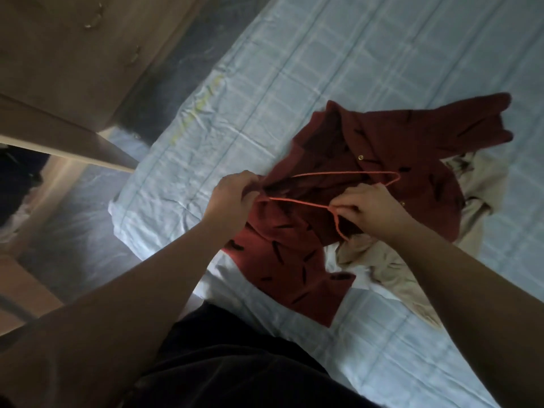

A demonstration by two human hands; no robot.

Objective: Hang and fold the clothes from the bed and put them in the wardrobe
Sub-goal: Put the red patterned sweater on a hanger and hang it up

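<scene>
Right hand (pixel 368 207) pinching hanger (pixel 297 200), perhaps entering shirt (pixel 397 136)

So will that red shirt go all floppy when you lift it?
Probably floppy: the dark red patterned shirt lies crumpled in soft folds. It looks light, since a thin orange wire hanger seems meant to carry it. Its loose sleeves would likely dangle.

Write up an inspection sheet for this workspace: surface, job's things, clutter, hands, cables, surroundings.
Surface: bed, pale blue checked sheet, wrinkled.
Job's things: red shirt spread on the bed; orange hanger across it; beige garment partly under the shirt.
Clutter: nothing seen.
Hands: left hand grips the shirt's edge at one hanger end; right hand pinches the hanger's neck.
Cables: nothing seen.
Surroundings: wooden cabinet with handles beside the bed.
</scene>
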